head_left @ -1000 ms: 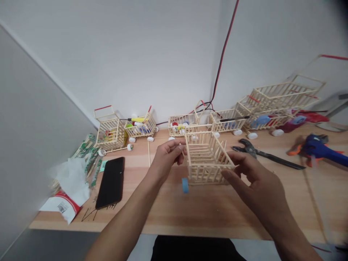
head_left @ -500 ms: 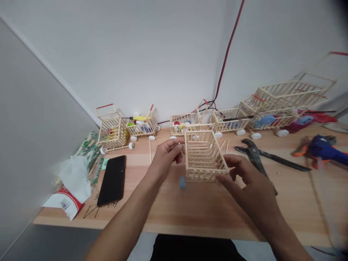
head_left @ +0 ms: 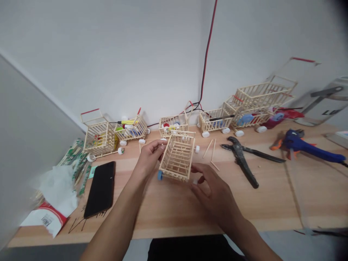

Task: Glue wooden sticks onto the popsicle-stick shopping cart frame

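Head view, looking down on a wooden table [head_left: 163,214]:

- Small cart built from pale wooden sticks [head_left: 177,156]: it stands at the centre of the frame, tilted on the table, with its open top toward the upper right.
- Blue bottle-cap wheel [head_left: 160,175]: it sits at the cart's lower-left corner.
- White bottle-cap wheel [head_left: 197,149]: it sits just beside the cart's right side.
- Left hand [head_left: 148,158]: its grip is closed on the cart's upper-left edge, with the fingers curled over the sticks.
- Right hand [head_left: 210,192]: it is half open, its curled fingers just beside the cart's lower-right corner. A small white piece [head_left: 195,181] lies at the fingertips, but I cannot tell whether the grip holds it.
- Loose wooden sticks [head_left: 210,152]: they lie on the table to the right of the cart.
- Black-handled pliers [head_left: 240,159]: they lie open farther right.
- Blue hot glue gun [head_left: 304,148]: it lies at the right, near the table's far edge.
- Row of similar stick carts [head_left: 216,121]: it runs along the far edge, with colored bottle caps inside several carts.
- Black smartphone [head_left: 100,189]: it lies face up at the lower left, beside crumpled white tissue [head_left: 58,190] and a red-and-white packet [head_left: 47,219].
- Red-and-black cable [head_left: 207,61]: it runs down the white wall [head_left: 108,54] behind the carts.
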A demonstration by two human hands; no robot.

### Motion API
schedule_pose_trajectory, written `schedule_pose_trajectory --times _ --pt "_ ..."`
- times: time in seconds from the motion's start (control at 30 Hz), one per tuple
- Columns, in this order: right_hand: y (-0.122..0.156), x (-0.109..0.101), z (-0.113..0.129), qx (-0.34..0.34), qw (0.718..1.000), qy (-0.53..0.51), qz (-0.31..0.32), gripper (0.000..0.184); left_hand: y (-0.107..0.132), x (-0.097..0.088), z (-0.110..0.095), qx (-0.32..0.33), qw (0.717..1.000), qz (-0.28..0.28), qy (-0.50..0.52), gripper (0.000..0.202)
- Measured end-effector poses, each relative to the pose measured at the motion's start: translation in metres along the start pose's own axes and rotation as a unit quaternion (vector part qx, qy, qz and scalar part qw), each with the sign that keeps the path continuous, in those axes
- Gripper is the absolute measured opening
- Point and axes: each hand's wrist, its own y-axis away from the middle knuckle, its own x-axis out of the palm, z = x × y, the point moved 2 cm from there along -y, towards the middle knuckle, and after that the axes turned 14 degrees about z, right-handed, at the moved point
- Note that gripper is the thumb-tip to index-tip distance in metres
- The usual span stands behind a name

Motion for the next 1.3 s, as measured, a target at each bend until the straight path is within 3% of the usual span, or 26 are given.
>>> schedule_pose_trajectory --times 0.2,0.43,0.53,0.7,0.83,0.97,1.07,1.2,1.3 --pt "-0.001 -0.005 -0.008 -0.014 0.999 0.029 0.010 0.034 0.000 -0.002 -0.001 0.005 1.000 -0.014 -0.007 0.032" --pt "0.006 -0.051 -0.054 0.108 0.988 0.086 -0.074 0.027 -0.001 -0.006 -0.003 0.035 0.998 -0.020 -0.053 0.029" --pt "0.003 -0.058 -0.072 0.127 0.983 0.127 -0.030 0.022 -0.001 -0.012 -0.006 0.063 0.995 -0.057 -0.056 0.033" --pt "-0.014 -0.046 -0.080 0.191 0.963 0.168 0.086 0.015 0.002 -0.018 -0.013 0.120 0.985 -0.116 -0.034 0.026" --pt "-0.022 -0.041 -0.083 0.198 0.963 0.153 0.099 0.012 0.006 -0.014 -0.017 0.149 0.983 -0.111 -0.011 0.025" --pt "-0.020 -0.046 -0.086 0.179 0.973 0.087 0.115 0.019 0.012 -0.003 -0.024 0.146 0.985 -0.080 0.051 0.024" --pt "-0.016 -0.051 -0.081 0.168 0.975 -0.014 0.144 0.033 0.022 0.012 -0.034 0.127 0.985 -0.027 0.110 0.022" --pt "-0.009 -0.051 -0.064 0.176 0.924 -0.280 0.190 0.045 0.036 0.037 -0.048 0.091 0.982 0.057 0.156 0.019" --pt "-0.005 -0.053 -0.049 0.166 0.893 -0.380 0.176 0.047 0.045 0.058 -0.049 0.056 0.981 0.089 0.163 0.015"
